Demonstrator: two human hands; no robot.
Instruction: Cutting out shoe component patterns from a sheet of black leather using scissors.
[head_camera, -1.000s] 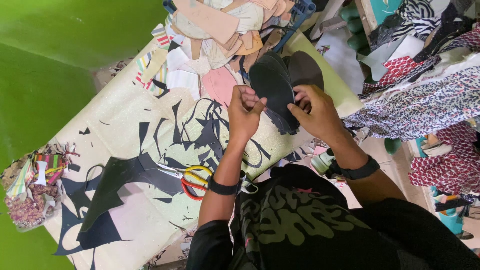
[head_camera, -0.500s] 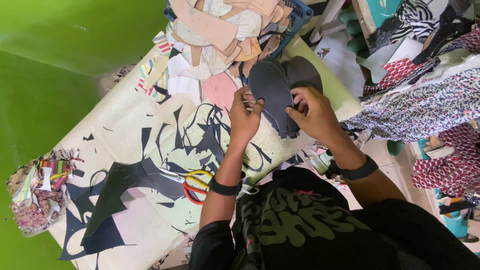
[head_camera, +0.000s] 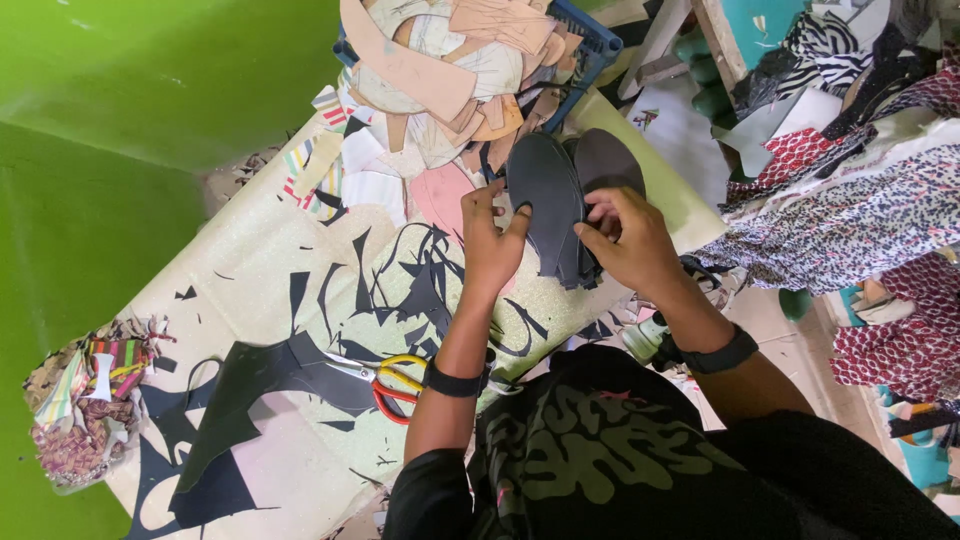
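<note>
My left hand (head_camera: 492, 240) and my right hand (head_camera: 628, 238) both grip a stack of dark grey sole-shaped cut-outs (head_camera: 556, 196) held over a pale work sheet (head_camera: 250, 290). The left fingers pinch the stack's left edge, the right fingers press on its right side. Scissors with red and yellow handles (head_camera: 385, 376) lie on the sheet near my left wrist. A large piece of black sheet material (head_camera: 250, 380) with cut-out gaps lies beside the scissors.
A blue basket (head_camera: 590, 35) piled with tan and white cut pieces stands beyond the hands. Thin black offcuts litter the sheet. A heap of coloured scraps (head_camera: 85, 410) sits at the left edge. Patterned fabrics (head_camera: 860, 220) are stacked on the right. The floor is green.
Both hands have stayed on the dark soles with small finger shifts on the stack. The camera has tilted slightly, so everything sits a little lower in view.
</note>
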